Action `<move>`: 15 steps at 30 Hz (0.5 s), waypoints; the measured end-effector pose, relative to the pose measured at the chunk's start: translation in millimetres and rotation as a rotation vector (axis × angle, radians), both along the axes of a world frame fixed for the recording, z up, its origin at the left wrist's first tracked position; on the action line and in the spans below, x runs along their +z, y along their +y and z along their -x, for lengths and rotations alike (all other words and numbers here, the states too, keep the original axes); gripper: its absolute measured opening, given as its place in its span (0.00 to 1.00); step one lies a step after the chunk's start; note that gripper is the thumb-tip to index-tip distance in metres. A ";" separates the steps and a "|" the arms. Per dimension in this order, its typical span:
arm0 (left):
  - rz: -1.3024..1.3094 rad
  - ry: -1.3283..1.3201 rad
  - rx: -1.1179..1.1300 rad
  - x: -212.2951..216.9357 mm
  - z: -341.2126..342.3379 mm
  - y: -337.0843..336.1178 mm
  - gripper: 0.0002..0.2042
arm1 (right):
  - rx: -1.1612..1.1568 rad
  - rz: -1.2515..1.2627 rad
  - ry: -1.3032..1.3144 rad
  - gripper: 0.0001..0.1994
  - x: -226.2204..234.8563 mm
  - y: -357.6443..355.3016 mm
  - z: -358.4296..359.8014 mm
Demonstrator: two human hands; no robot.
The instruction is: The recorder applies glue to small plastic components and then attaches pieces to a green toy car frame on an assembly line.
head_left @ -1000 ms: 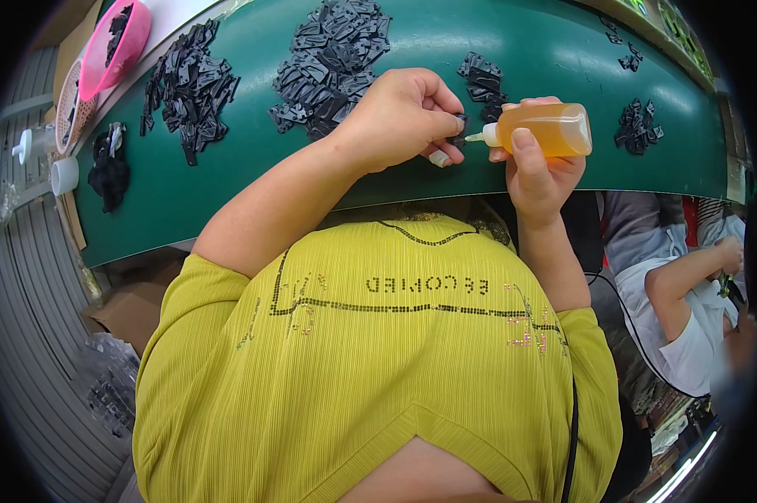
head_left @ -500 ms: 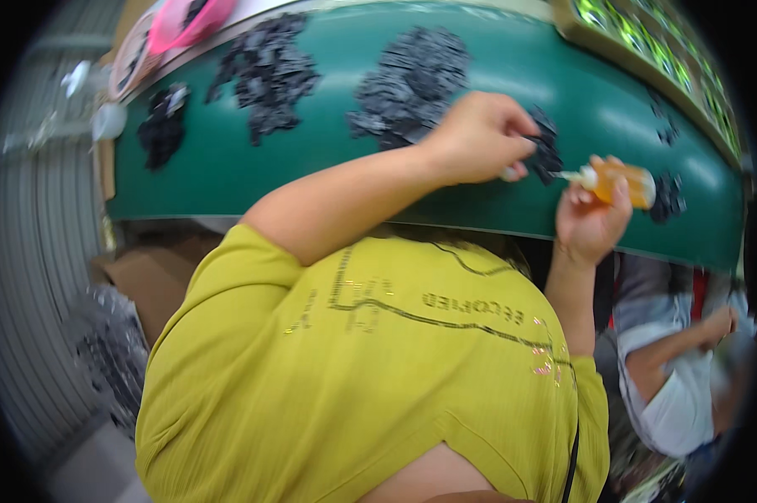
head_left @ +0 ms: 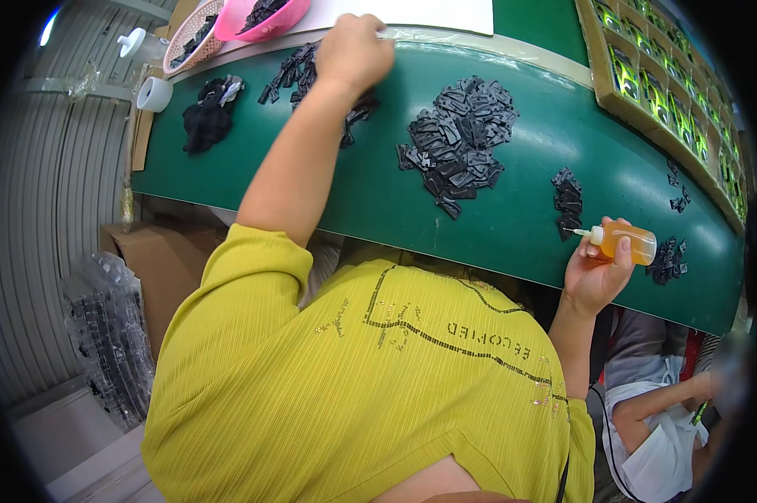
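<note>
My right hand (head_left: 596,272) holds a small clear squeeze bottle (head_left: 628,243) of amber liquid. The bottle lies on its side, its thin needle tip pointing left at the lower end of a short row of black plastic pieces (head_left: 567,197). Far across the table, my left hand (head_left: 353,54) is closed with fingers curled, over the upper edge of a pile of black pieces (head_left: 290,71). The hand and forearm cover part of that pile, and whatever the fingers hold is hidden. Between my hands lies a larger heap of black pieces (head_left: 462,138).
The green table (head_left: 370,197) curves across. Pink baskets (head_left: 288,23) with black parts stand far left, beside a black cloth (head_left: 207,121) and white roll (head_left: 154,95). A carton of green-and-black items (head_left: 605,88) lines the far right. Another person (head_left: 659,411) sits at right.
My left hand has moved from beside the row of pieces to the pile at far left. The bottle stays in my right hand near the row. The whole view has shifted slightly.
</note>
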State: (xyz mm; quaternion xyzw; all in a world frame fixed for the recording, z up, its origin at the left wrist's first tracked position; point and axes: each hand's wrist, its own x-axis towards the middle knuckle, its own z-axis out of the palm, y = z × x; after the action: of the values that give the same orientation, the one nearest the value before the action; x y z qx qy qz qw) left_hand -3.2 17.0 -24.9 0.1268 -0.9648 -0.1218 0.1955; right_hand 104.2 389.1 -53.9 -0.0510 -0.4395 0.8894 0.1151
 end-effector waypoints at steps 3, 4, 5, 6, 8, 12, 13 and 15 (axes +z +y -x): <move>0.012 -0.201 0.080 3.8 16.6 -24.6 0.15 | 0.015 -0.022 0.020 0.15 -1.5 0.3 -0.3; 0.013 -0.197 0.086 3.5 17.7 -29.4 0.15 | 0.020 -0.019 0.016 0.15 -2.3 0.1 0.1; -0.020 -0.252 0.052 4.0 17.7 -33.2 0.14 | 0.023 -0.015 0.009 0.15 -3.1 -1.3 0.9; -0.053 -0.307 0.019 4.5 16.6 -37.0 0.14 | 0.029 -0.011 0.011 0.15 -3.4 -0.6 0.9; -0.078 -0.283 -0.005 0.3 6.9 -33.7 0.14 | 0.010 -0.023 0.006 0.15 -6.0 3.4 -1.0; -0.171 -0.101 0.027 6.8 -29.0 -42.1 0.11 | 0.006 -0.020 -0.013 0.15 -8.5 7.8 -1.3; -0.209 0.003 0.079 6.4 -36.7 -53.6 0.10 | 0.010 -0.022 -0.012 0.15 -7.3 6.7 -1.4; -0.111 0.041 0.289 0.3 -56.6 -90.1 0.12 | 0.020 -0.019 -0.006 0.15 -6.4 6.4 -0.8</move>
State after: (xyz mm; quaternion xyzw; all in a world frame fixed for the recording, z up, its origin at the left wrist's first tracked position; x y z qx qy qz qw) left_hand 53.4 -73.1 -24.6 0.2723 -0.9241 -0.1484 0.2233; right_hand 105.0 395.4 -60.3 -0.0482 -0.4488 0.8861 0.1056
